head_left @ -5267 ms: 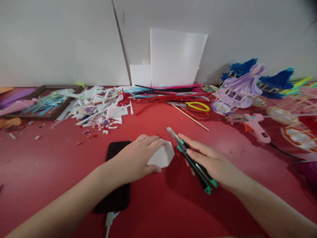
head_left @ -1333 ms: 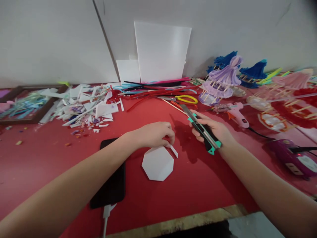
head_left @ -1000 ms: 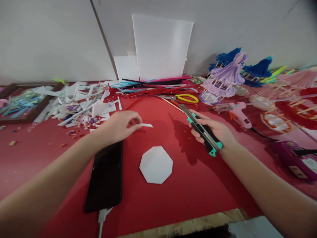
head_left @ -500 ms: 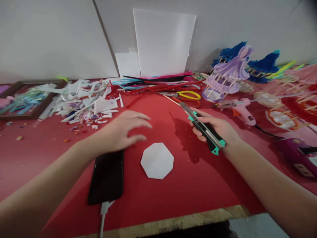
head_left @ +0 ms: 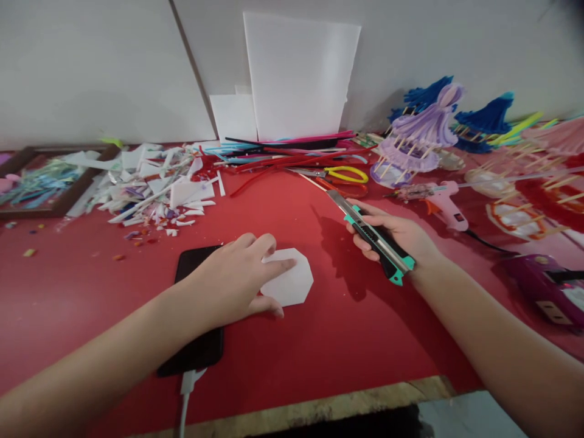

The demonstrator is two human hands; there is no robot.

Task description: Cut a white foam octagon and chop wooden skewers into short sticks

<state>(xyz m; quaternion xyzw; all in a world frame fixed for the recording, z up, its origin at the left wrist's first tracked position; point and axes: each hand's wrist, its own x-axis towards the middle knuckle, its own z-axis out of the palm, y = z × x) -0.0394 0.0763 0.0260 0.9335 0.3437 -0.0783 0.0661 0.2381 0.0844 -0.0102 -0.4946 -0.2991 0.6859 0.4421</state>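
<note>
A white octagonal piece of card or foam board [head_left: 292, 283] lies on the red tabletop in front of me. My left hand [head_left: 246, 271] grips it from the left: the index finger rests on its top face, and the thumb is by its lower edge. The piece's left side is partly hidden by the fingers. To the right, my right hand [head_left: 392, 234] is wrapped around a black and green utility knife [head_left: 376, 234], held above the table with its metal end pointing up and left. Beneath my left hand and forearm lies a black phone [head_left: 196, 261], partly covered.
White scraps [head_left: 155, 188] are heaped at the back left beside a brown frame [head_left: 86, 182]. Pipe cleaners [head_left: 292, 152] and yellow-handled scissors [head_left: 347, 175] lie at the back. A pink glue gun [head_left: 444, 201], a purple tasselled model [head_left: 415, 140] and a purple power socket [head_left: 542, 286] are on the right.
My left hand has come down and toward me onto the octagon, which has shifted slightly away from me. My right hand stays in place with the utility knife.
</note>
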